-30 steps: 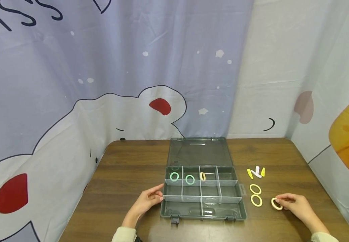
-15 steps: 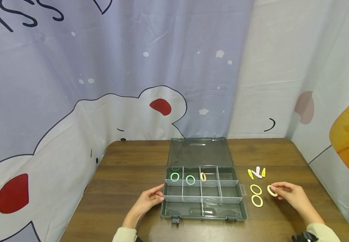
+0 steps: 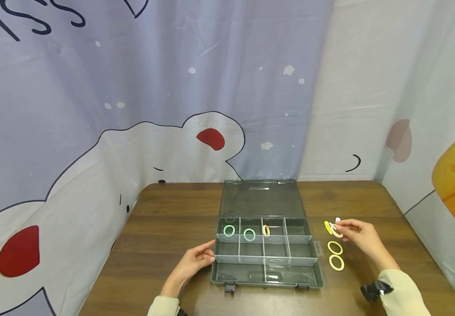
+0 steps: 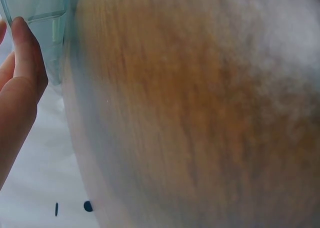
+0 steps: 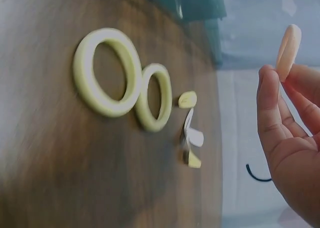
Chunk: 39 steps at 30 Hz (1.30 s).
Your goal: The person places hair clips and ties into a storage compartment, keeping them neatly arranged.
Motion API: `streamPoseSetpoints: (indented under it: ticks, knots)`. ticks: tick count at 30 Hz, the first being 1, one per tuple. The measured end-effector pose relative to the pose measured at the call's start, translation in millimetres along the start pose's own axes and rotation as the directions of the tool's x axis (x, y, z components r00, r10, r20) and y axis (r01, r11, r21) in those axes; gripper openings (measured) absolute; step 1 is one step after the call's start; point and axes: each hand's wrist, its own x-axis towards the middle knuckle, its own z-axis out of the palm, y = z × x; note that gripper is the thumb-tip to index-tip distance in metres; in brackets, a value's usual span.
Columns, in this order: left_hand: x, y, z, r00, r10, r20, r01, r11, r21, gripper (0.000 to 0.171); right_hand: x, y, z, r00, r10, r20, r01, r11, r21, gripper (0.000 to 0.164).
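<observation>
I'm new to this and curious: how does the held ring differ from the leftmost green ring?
Colour: the held ring is pale cream; the leftmost green ring is mint green.
Place: the held ring is pinched in the right hand, outside the box; the leftmost green ring sits inside it.
Both are round loops.

- Up left of the box (image 3: 251, 250), on the curtain (image 3: 164, 83), here stand two black S letters (image 3: 48, 29), cropped!
- Farther left of the box, a slanting stroke (image 3: 0, 20), too cropped to read.
- And nearer the box, a V-shaped mark (image 3: 135, 16)!
</observation>
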Motion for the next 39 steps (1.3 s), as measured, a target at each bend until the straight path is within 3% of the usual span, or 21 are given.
streamPoseSetpoints:
  ticks: [12,20,29,39]
  knots:
    - [1.0,-0.7,0.2,1.0,-0.004,-0.004,0.004,1.0,-0.007,0.06,29.3,-23.6,34.6,1.0,0.006,0.026,-0.008,0.998,0.057,0.032]
    - [0.6,-1.7,-0.4,1.0,0.0,0.0,0.0,1.0,-0.007,0.06,44.7,-23.6,63.0,0.999,-0.011,0.053,0.005,0.994,0.114,0.029]
    - [0.8,-1.4,0.8,1.0,0.01,0.0,-0.01,1.0,-0.009,0.06,48.4,-20.5,86.6,0.993,-0.024,0.119,0.005,0.987,0.16,0.024]
    - [0.9,-0.3,1.1,1.0,-0.005,-0.015,0.005,1.0,-0.012,0.06,47.0,-26.6,93.9,0.99,-0.011,0.139,0.001,0.997,0.073,0.018]
